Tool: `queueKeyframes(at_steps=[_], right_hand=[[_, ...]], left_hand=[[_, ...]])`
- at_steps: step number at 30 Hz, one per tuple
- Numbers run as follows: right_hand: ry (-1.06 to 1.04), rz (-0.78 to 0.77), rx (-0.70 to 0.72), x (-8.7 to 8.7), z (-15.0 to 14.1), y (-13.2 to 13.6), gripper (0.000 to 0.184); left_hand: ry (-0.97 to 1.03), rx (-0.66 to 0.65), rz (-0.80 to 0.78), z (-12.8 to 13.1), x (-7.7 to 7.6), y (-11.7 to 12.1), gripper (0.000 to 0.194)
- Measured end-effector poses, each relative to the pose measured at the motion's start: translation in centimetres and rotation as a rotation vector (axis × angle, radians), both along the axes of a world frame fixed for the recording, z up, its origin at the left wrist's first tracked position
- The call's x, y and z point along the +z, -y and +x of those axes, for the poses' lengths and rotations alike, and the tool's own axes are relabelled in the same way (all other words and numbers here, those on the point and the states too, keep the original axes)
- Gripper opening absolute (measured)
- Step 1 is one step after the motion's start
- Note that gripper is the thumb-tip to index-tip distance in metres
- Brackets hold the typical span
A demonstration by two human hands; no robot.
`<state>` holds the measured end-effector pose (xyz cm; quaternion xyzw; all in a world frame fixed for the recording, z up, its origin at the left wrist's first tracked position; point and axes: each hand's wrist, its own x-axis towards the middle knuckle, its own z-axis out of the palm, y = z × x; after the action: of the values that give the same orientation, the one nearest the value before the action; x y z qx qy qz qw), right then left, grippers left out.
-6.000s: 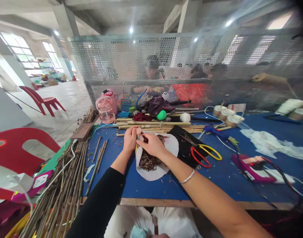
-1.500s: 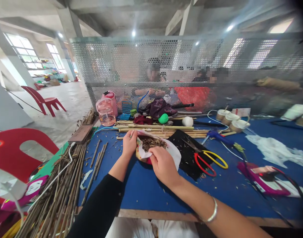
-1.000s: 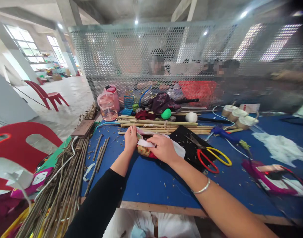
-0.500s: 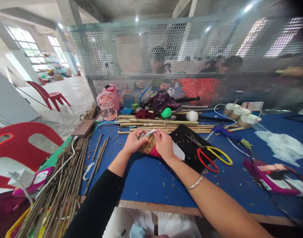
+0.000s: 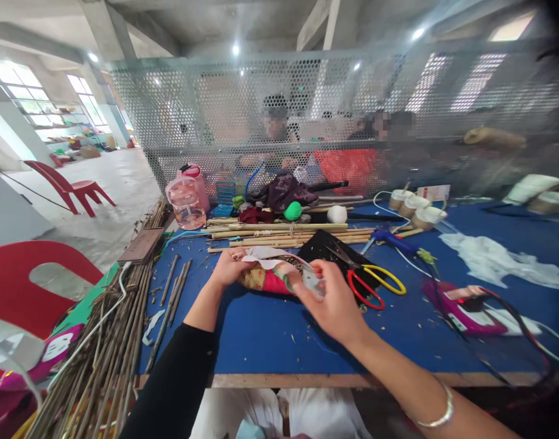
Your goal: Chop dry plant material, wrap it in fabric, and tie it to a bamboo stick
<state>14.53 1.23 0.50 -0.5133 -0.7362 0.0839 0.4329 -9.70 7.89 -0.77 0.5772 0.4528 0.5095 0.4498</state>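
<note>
Between my hands is a small fabric piece [image 5: 275, 281], gold-patterned and red outside with white cloth along its upper edge. It seems open at the top like a pouch, but its inside is mostly hidden. My left hand [image 5: 230, 268] pinches its left end. At the right end, my right hand [image 5: 333, 300] has its thumb against the piece and its bent fingers on the pale cloth. Just right of that hand lie scissors [image 5: 370, 285] with one red and one yellow handle, partly on a black cloth [image 5: 322, 247].
Bamboo sticks [image 5: 279, 235], a green ball [image 5: 292, 211] and a white ball [image 5: 336, 214] lie behind. A glue gun [image 5: 393, 242] and a magenta power strip [image 5: 462, 311] are at right. Thin twigs [image 5: 110, 329] line the left edge; a perforated metal screen [image 5: 224, 103] stands behind the table.
My right hand has moved right and opened its grasp wider, so more of the red and gold fabric shows. The left hand stays on the left end. The whole view has shifted.
</note>
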Motion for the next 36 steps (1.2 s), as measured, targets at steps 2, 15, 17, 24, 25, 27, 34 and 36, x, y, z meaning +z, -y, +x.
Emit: queueKeyframes(at_steps=[2, 15, 17, 24, 25, 27, 34, 36], right_hand=[[-0.130, -0.194, -0.147, -1.3, 2.6, -1.2, 0.053], [-0.817, -0.963, 0.254, 0.3, 2.3, -6.6, 0.027], [-0.925, -0.986, 0.300, 0.4, 2.0, -6.9, 0.030], [-0.994, -0.842, 0.389, 1.7, 1.4, -7.9, 0.042], [-0.967, -0.807, 0.423, 1.9, 1.5, -8.1, 0.039], [-0.912, -0.748, 0.455, 2.4, 1.7, -8.4, 0.032], [-0.289, -0.608, 0.113, 1.6, 2.4, -9.8, 0.036], [-0.063, -0.567, 0.125, 1.3, 2.6, -10.4, 0.041]], left_hand=[[0.007, 0.023, 0.049, 0.0, -0.4, -0.3, 0.034], [-0.015, 0.006, 0.117, 0.0, 0.0, -0.3, 0.034], [-0.042, 0.022, 0.150, 0.1, 0.1, -0.2, 0.034], [-0.081, 0.040, 0.107, 1.0, 0.1, 0.1, 0.035], [-0.086, 0.054, 0.112, 1.1, 0.1, 0.1, 0.034], [-0.088, 0.086, 0.160, 1.2, 0.0, 0.0, 0.034], [-0.087, 0.209, 0.262, 1.2, 0.1, -0.3, 0.034], [-0.071, 0.201, 0.262, 1.3, 0.2, -0.3, 0.034]])
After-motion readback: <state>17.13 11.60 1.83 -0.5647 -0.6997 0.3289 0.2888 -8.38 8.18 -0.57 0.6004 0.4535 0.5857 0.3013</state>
